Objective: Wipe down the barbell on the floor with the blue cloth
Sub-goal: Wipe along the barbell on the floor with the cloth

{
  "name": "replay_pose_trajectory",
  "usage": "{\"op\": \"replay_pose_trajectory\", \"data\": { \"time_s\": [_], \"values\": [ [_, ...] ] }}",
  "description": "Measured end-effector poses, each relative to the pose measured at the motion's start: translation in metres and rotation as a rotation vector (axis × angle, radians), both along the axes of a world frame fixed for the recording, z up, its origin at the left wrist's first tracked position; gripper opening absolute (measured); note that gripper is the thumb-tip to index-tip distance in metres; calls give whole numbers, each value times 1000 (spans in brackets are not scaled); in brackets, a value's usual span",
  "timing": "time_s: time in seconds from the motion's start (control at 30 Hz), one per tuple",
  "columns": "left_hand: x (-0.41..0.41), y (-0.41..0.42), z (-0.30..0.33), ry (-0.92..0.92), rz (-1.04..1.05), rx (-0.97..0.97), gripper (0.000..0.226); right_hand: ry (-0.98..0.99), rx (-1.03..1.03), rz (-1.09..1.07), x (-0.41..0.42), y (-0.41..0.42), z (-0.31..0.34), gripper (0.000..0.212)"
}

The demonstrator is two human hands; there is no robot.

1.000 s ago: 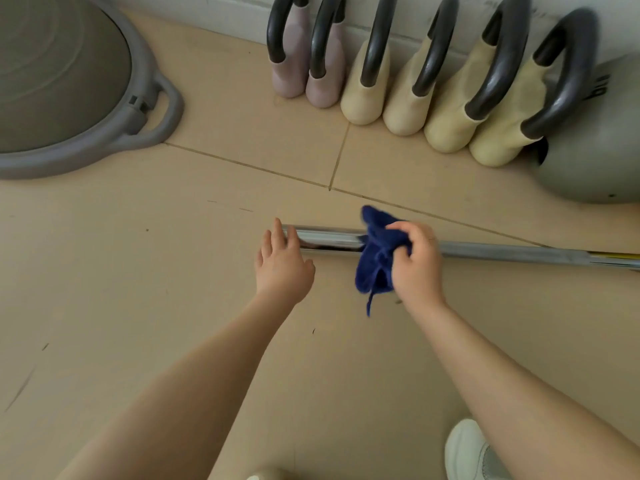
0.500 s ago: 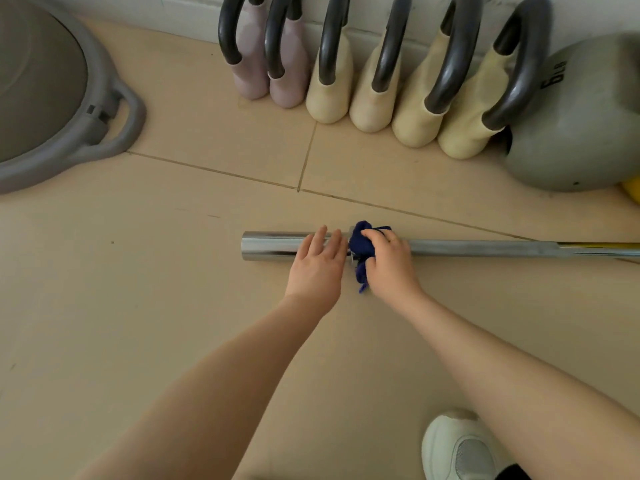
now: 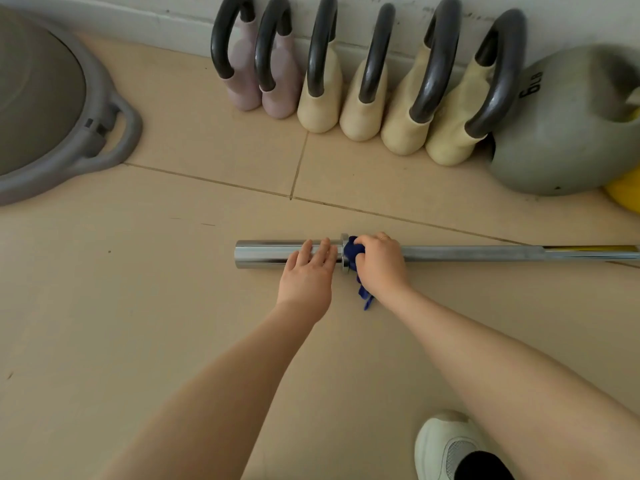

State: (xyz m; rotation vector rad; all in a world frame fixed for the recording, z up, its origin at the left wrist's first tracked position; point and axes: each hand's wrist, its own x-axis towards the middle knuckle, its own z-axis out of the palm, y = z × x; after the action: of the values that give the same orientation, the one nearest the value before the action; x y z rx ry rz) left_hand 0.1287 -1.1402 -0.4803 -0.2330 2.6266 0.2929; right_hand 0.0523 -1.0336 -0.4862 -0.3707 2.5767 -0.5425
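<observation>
White sneaker [image 3: 446, 445] w/ black sock at 5 o'clock, nearest the camera, on beige floor tile [image 3: 138, 323]. Both forearms reach fwd toward centre. Left hand [image 3: 306, 277]: fingers straight, laid flat on the thick chrome sleeve of the barbell [image 3: 467, 252], gripping nothing. Right hand [image 3: 381, 263]: fingers curled round the blue cloth [image 3: 353, 252], pressing it on the shaft just right of the collar; a cloth tail hangs toward 6 o'clock. Barbell lies on the floor, running from centre to the 3 o'clock edge, sleeve end pointing to 9 o'clock. Beyond, at 12–1 o'clock, a row of kettlebells [image 3: 363, 109] (2 pink, 4 cream, dark handles) along the wall [image 3: 156, 15]. Grey kettlebell [image 3: 554, 140] marked "6LB" at 2 o'clock, yellow object [image 3: 627, 192] just beside it. Grey balance trainer [image 3: 52, 109] at 10 o'clock.
</observation>
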Motion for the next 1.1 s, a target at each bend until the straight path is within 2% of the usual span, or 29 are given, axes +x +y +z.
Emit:
{"op": "replay_pose_trajectory", "data": {
  "time_s": [0.1,0.2,0.33,0.43,0.53,0.6,0.63,0.73,0.83,0.93,1.0,1.1],
  "values": [
    [-6,-1,2,-46,22,14,69,8,62,-11,1,-3,-2,37],
    [-9,-1,4,-72,9,-8,68,-111,38,46,-4,6,10,40],
    [-13,2,8,-81,-7,-27,68,-276,47,101,-25,28,37,24],
    [-14,6,8,-81,33,-26,68,-399,-7,-81,-28,55,45,15],
    [-6,20,7,-65,126,5,72,-447,-243,-408,-26,87,41,17],
    [-6,32,9,-1,183,41,74,-313,-410,-628,-25,105,36,15],
    [-8,36,9,41,185,47,74,-205,-448,-665,-25,111,34,15],
    [-19,45,10,93,98,22,67,94,-406,-511,-25,114,26,21],
    [-29,47,4,80,13,-38,60,294,-309,-110,-19,101,4,18],
    [-38,45,0,65,11,-86,56,282,-174,238,-9,84,-27,30],
    [-42,44,-3,52,12,-85,53,257,-127,307,-10,75,-36,36],
    [-43,44,-6,68,37,-53,50,354,-68,380,-17,68,-44,44]
  ]
}}
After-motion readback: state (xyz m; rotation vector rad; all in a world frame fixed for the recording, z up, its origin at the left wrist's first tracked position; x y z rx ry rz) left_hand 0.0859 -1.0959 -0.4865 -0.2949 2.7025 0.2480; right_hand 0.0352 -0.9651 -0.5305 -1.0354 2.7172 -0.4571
